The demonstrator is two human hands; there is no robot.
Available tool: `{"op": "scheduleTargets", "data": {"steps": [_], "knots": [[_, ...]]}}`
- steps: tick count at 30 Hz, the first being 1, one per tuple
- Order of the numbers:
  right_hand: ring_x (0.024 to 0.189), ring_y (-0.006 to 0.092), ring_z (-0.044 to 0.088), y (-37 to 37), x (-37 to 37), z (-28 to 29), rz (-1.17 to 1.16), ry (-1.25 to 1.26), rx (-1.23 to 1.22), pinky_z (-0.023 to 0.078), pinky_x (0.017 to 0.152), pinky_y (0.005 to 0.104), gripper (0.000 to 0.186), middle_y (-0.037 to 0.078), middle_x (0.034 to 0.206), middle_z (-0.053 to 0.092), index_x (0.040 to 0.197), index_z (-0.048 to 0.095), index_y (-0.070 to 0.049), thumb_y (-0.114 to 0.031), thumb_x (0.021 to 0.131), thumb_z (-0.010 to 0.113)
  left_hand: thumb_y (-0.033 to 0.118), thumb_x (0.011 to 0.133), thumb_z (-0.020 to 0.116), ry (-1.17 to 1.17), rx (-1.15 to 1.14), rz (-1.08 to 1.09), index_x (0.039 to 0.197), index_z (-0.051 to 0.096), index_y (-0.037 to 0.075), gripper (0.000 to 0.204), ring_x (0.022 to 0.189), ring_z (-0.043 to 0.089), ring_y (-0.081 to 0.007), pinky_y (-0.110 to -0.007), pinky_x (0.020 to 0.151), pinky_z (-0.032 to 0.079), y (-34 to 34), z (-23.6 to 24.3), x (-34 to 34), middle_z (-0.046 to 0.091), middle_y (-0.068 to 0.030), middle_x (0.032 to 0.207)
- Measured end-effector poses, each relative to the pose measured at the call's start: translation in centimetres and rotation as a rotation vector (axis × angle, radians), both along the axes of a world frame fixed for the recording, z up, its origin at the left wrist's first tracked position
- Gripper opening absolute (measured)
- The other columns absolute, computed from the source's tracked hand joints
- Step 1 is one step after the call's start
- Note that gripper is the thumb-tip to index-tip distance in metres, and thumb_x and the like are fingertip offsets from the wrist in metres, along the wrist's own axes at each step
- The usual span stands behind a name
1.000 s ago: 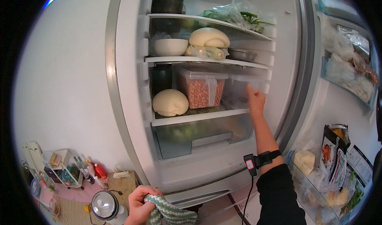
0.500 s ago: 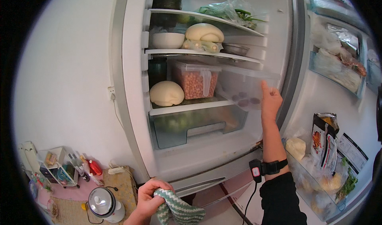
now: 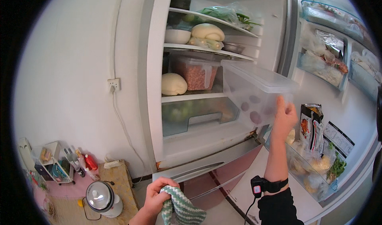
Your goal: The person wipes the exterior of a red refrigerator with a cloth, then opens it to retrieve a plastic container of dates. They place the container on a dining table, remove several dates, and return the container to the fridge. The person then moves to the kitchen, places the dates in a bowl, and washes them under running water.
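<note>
A white wall (image 3: 67, 73) rises left of both hands' fingers, with an open refrigerator (image 3: 199, 145) ahead. The right fingers (image 3: 281, 103) grip the near end of a clear lidded container (image 3: 250, 81), which extends up and left from them, dark round items (image 3: 255, 117) inside. Farther left sits a bin of reddish nuts (image 3: 193, 74). The left fingers (image 3: 167, 182) clutch a green-and-white cloth (image 3: 184, 210) hanging below them.

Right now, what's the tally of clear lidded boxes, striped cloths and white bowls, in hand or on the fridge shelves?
Clear lidded boxes: 2 (held box, right hand; pink-filled box, shelved)
Striped cloths: 1 (left hand; green-white cloth)
White bowls: 1 (white bowl, shelved)
Total: 4
</note>
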State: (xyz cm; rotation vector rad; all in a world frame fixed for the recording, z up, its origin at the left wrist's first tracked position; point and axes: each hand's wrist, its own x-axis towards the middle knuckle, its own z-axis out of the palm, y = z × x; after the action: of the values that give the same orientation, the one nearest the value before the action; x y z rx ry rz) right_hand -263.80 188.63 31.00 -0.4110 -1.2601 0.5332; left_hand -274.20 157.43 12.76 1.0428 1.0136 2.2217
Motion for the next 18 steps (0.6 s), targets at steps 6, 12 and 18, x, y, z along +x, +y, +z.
{"op": "scheduleTargets", "data": {"steps": [6,12,18], "knots": [[0.05,0.0013,0.033,-3.0,3.8,-2.9,0.401,0.188,-0.076,0.023,0.042,0.0187,0.023,-0.007,0.058,0.041,0.069,0.047,-0.01,-0.021,0.084,0.059,0.008,0.066,0.043,-0.059,-0.011,0.026,0.093,0.054,-0.006,0.033,0.083,0.054,-0.0172,-0.026,0.077,0.041,-2.7,-0.9,2.4,0.057,-0.0118,0.09],[0.051,0.0048,0.035,-2.8,8.4,-8.9,0.612,0.291,-0.092,0.026,0.043,0.0191,0.015,-0.004,0.063,0.042,0.075,0.043,-0.009,-0.016,0.088,0.049,0.015,0.077,0.046,-0.101,-0.048,0.015,0.094,0.054,-0.003,0.027,0.083,0.053,-0.014,-0.025,0.077,0.041,-7.0,-2.5,6.7,0.056,-0.0078,0.089],[0.091,0.0277,0.053,-5.3,12.1,-16.1,-0.086,-0.429,0.315,0.044,0.078,0.0384,0.036,0.016,0.102,0.053,0.107,0.047,0.003,-0.024,0.084,0.051,0.022,0.09,0.044,0.036,-0.154,0.206,0.09,0.057,0.0,0.025,0.089,0.05,-0.0109,-0.025,0.083,0.038,-12.3,-5.0,14.3,0.057,-0.0036,0.09]]}}
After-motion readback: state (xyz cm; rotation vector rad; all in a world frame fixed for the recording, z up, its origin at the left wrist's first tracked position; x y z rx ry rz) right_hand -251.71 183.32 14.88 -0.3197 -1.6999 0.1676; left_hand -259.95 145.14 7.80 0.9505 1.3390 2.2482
